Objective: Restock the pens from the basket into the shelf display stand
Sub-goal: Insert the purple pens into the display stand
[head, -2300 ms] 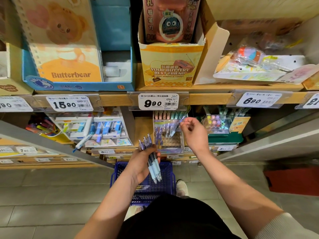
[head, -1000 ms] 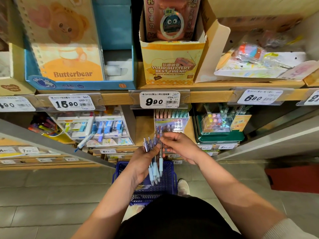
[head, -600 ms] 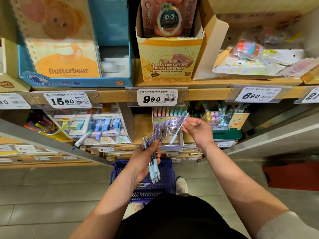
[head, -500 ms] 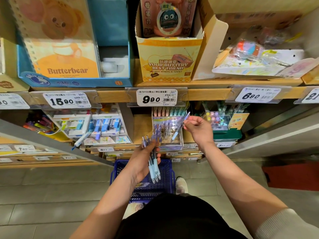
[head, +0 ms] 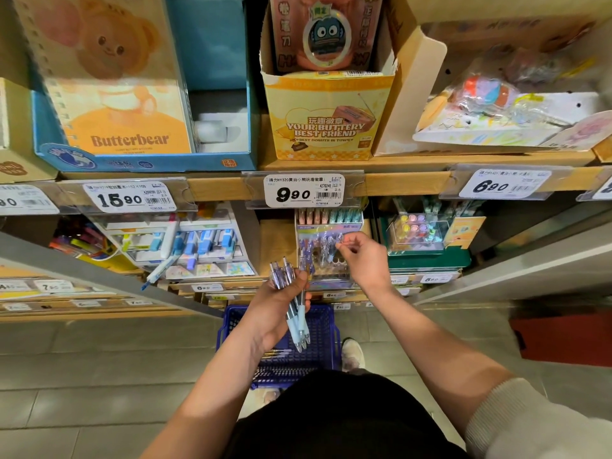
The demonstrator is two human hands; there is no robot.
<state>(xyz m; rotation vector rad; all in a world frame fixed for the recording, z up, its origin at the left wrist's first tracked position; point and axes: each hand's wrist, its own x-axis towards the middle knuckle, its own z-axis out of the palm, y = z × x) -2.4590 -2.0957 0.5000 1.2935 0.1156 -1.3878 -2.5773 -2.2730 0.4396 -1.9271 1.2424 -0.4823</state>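
Note:
My left hand grips a small bunch of clear purple pens with light blue grips, held above the blue basket on the floor. More pens lie in the basket. My right hand is at the clear pen display stand on the lower shelf, its fingertips pinched at the top of a pen standing in the stand. Several pens stand in the stand's holes; some front holes are bare.
A green-based display of coloured pens stands right of the stand, a rack of correction tapes to the left. Boxes fill the shelf above, with price tags 15.90, 9.90 and 6.90. A shoe is beside the basket.
My right hand took one pen from the bunch in my left hand, carried it up to the stand and lowered it in. My left hand stayed nearly still.

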